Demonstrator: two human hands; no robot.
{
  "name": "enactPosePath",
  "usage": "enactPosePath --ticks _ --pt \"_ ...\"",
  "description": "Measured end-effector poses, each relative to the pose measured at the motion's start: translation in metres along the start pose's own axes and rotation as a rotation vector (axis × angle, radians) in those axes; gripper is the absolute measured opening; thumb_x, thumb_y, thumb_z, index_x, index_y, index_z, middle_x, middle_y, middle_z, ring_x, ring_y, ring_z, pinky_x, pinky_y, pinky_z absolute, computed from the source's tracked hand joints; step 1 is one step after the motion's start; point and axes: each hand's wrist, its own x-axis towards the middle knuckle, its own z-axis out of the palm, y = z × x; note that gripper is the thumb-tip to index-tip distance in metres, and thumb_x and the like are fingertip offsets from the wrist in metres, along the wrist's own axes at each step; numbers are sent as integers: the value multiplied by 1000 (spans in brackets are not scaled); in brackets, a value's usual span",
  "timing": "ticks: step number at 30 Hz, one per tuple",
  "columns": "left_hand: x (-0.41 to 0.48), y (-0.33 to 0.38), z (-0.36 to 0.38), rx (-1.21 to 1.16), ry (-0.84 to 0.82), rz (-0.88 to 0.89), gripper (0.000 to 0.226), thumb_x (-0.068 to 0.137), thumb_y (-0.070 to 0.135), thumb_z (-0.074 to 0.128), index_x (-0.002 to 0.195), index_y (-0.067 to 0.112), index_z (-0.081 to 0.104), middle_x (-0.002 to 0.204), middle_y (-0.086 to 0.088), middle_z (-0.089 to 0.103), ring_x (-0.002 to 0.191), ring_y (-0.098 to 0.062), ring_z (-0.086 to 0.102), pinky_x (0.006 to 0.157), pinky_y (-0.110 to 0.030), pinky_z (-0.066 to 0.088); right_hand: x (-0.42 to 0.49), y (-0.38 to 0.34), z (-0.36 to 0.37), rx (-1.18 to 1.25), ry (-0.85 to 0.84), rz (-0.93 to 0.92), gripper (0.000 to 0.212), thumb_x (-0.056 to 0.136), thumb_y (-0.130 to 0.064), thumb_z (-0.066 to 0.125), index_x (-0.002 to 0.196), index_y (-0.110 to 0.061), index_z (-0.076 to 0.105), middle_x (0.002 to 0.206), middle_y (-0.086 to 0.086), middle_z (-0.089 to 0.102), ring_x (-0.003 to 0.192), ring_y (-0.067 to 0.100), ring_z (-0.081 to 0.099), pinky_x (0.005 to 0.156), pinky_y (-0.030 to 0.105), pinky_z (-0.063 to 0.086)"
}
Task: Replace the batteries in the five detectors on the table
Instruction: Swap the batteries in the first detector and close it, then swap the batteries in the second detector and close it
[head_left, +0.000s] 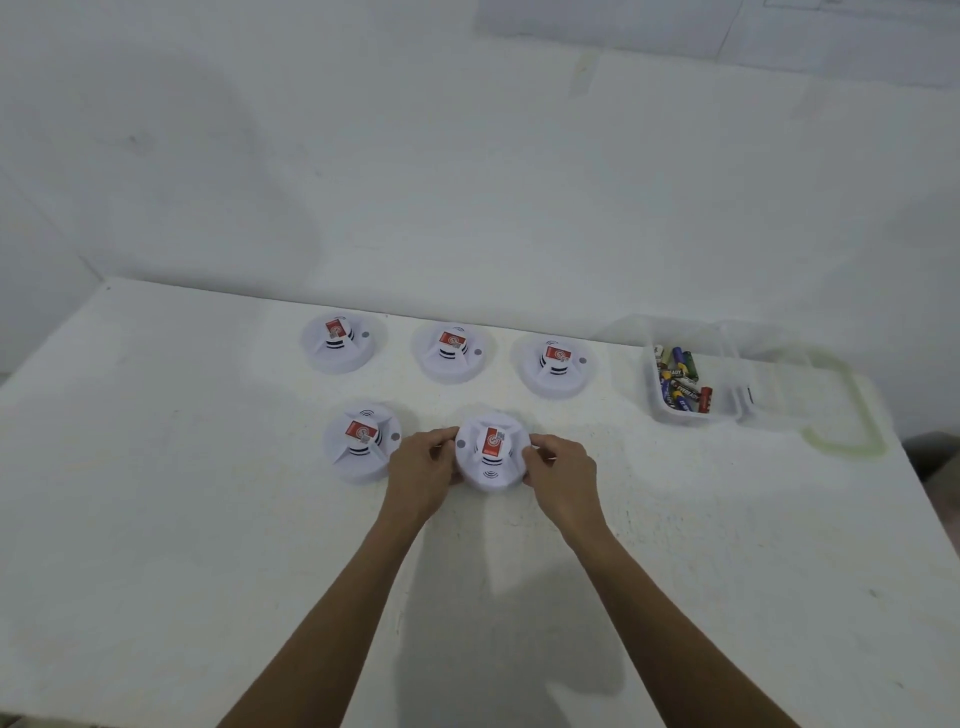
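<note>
Several round white detectors with red labels sit on the white table (208, 519). Three stand in a back row: the left detector (337, 344), the middle detector (451, 353) and the right detector (556, 366). In the front row are the front-left detector (358, 441) and the front-right detector (492, 452). My left hand (423, 470) grips the front-right detector's left rim, and my right hand (563, 470) grips its right rim. The detector rests on the table between both hands.
A clear plastic box (655, 405) holding several loose batteries (679, 382) stands at the right, its clear lid with green trim (841, 415) lying beside it. A white wall rises behind the table. The table's right edge runs close to the lid.
</note>
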Motion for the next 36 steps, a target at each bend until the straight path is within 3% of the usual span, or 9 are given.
enactPosePath --ticks 3,6,12,16,21,25,28,33,36 --pt "0 -1 0 58 -6 41 29 96 7 47 110 16 70 92 7 69 81 -13 68 72 -24 58 2 2 3 -47 -4 7 19 93 -19 53 95 -11 70 84 1 69 79 16 64 75 31 55" --pt "1 -2 0 99 -2 57 28 96 8 47 109 11 71 92 3 70 83 -18 69 74 -27 58 2 1 3 -121 -13 -3 19 95 -19 51 80 -14 61 75 -2 63 69 11 57 59 11 38" --pt "2 -2 -4 139 17 29 27 95 7 47 112 5 68 97 -3 68 84 -25 68 83 -44 56 -1 -2 0 -136 -16 -9 17 95 -18 50 84 -18 63 80 -2 64 79 17 62 65 15 40" --pt "-7 -4 -15 170 30 80 30 96 16 52 124 11 62 119 -5 64 86 -10 64 78 -28 58 -8 -17 -6 -111 56 2 34 97 -21 50 129 -9 56 122 9 58 107 18 57 88 21 41" --pt "-20 6 -41 39 89 211 21 94 13 55 106 24 68 100 10 69 89 -8 65 65 -20 57 -21 -48 4 -75 110 -211 28 95 -19 54 120 -10 61 119 8 60 102 19 61 90 30 52" --pt "-19 5 -70 77 297 331 23 90 2 56 97 17 71 97 13 67 90 -7 64 71 -14 51 -25 -72 26 -19 23 -332 24 95 -15 52 115 -11 65 112 2 63 88 8 60 75 4 44" --pt "-12 -5 -89 119 384 295 27 89 2 55 98 24 69 102 5 64 91 -9 62 71 -14 49 -23 -84 48 -6 -95 -322 25 96 -16 49 117 -14 64 114 0 62 86 5 59 74 8 46" --pt "4 -31 -112 256 354 95 29 92 17 56 119 22 64 122 -6 58 109 -22 56 94 -41 48 -14 -97 82 -38 -244 -195 30 96 -17 48 123 -12 60 119 2 60 93 10 59 81 18 44" --pt "8 -36 -116 261 261 -1 34 95 23 53 128 14 57 127 -11 57 113 -24 56 95 -32 43 -9 -97 98 -116 -263 -142 18 93 -12 47 90 -4 63 88 11 62 76 21 57 70 31 46"
